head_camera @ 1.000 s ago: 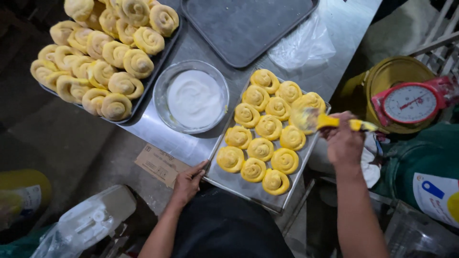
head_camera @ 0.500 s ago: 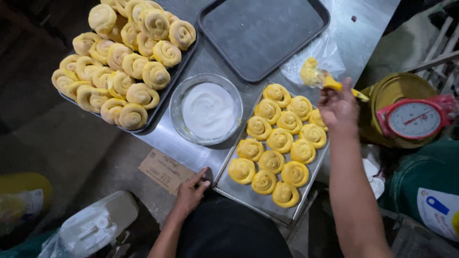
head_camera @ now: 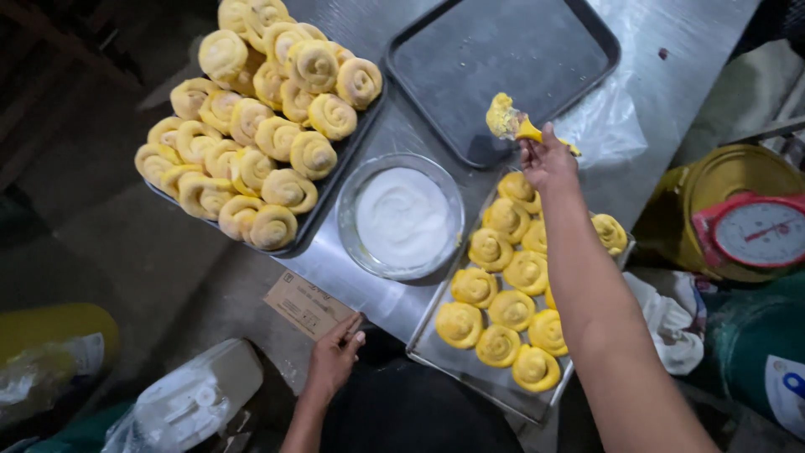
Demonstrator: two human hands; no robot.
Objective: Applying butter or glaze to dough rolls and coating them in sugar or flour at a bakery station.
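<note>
So the yellow-handled brush (head_camera: 508, 119), bristles loaded with yellow glaze, is up off the buns right now, hanging over the near corner of the empty dark tray (head_camera: 503, 50) at the far side of the steel table (head_camera: 671, 84). The right hand (head_camera: 547, 159) has its fingers pinched tight around the handle, with the bristle end sticking out to the left of the fist, so the working end sits just past the grip, not under it.

To me this looks like the in-between bit of brushing: the tray of glazed spiral buns (head_camera: 503, 310) sits right below the forearm, already shiny yellow. My guess is the next stroke needs the brush brought back near and low over whichever bun is still dull, or a fresh dip first.

The left hand (head_camera: 334, 359) is down at the near table edge, fingers curled over the lip beside a small cardboard box (head_camera: 309, 304), steadying, not holding anything.

Further out: a glass bowl of white stuff (head_camera: 402, 216) in the middle, a heaped tray of paler unglazed buns (head_camera: 260, 126) far left, a red kitchen scale (head_camera: 750, 231) off right.
</note>
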